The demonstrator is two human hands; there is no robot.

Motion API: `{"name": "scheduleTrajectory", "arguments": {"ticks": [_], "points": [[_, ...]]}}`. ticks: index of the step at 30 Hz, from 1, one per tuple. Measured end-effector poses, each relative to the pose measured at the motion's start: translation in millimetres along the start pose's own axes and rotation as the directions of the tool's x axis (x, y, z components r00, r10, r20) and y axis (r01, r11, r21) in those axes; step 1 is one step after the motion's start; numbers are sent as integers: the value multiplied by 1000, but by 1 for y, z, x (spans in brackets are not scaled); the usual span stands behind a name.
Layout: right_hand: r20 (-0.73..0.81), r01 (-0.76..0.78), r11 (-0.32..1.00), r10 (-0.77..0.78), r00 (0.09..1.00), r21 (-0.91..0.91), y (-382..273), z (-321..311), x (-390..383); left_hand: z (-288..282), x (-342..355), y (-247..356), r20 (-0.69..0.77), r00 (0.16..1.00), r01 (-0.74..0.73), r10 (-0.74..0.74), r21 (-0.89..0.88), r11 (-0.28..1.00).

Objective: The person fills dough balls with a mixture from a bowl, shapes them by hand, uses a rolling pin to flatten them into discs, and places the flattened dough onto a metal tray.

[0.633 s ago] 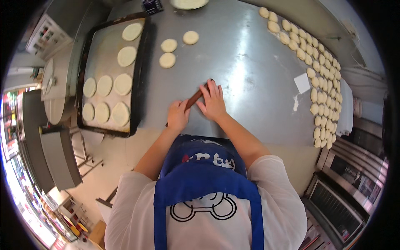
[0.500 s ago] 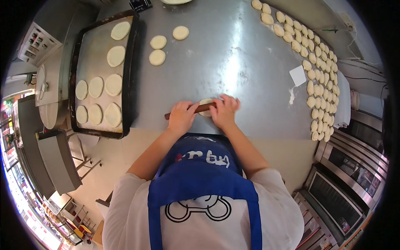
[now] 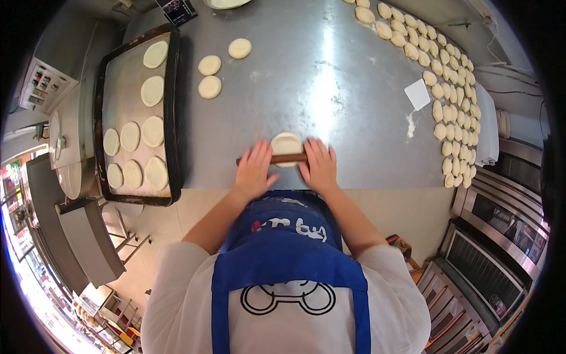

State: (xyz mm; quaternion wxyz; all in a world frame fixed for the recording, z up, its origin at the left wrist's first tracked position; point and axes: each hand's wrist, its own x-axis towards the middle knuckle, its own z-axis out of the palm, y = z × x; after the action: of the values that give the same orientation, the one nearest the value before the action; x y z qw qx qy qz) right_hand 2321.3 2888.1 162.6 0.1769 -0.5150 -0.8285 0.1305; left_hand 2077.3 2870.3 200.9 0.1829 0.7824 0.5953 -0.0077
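Note:
A flattened round of dough [image 3: 286, 141] lies on the steel table close to its front edge. Across its near part rests a dark brown rolling pin [image 3: 289, 159]. My left hand [image 3: 253, 171] lies over the pin's left part, fingers stretched forward and thumb apart. Over the right end, my right hand [image 3: 320, 166] is also flat with extended fingers. Both palms press on the pin rather than wrapping round it. The hands hide much of the pin's ends. Between them, the dough's far half bulges a little beyond the pin.
A dark-rimmed baking tray [image 3: 175, 118] with several dough rounds stands at left. Three thicker dough discs [image 3: 210, 87] lie beside it. Many dough pieces [image 3: 446, 92] line the right side, near a white scraper [image 3: 417, 94]. The steel table's [image 3: 365, 186] front edge runs before me.
My hands have gone from curled round the rolling pin to flat on it with fingers extended. The pin has come level and sits on the dough's near part. The view has shifted slightly.

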Motion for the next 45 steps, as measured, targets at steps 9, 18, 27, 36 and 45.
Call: {"name": "scheduleTrajectory", "arguments": {"ticks": [9,18,27,36,45], "points": [[-71,-30,991,20,997,-133,19,5,138,-21,108,-32,-339,940,58,-34,61,996],[1,-26,998,26,1000,48,-14,-1,-28,-7,81,7,120,958,287,-260,-403,869],[78,-56,988,46,996,144,-8,-23,-23,9,30,-16,166,891,285,-423,-929,236],[-73,-22,1000,23,997,12,-2,6,59,-5,33,-30,-262,957,116,-125,-53,992],[-26,-52,985,48,999,-163,-1,3,116,-16,89,-62,-301,952,75,-52,67,995]]}}
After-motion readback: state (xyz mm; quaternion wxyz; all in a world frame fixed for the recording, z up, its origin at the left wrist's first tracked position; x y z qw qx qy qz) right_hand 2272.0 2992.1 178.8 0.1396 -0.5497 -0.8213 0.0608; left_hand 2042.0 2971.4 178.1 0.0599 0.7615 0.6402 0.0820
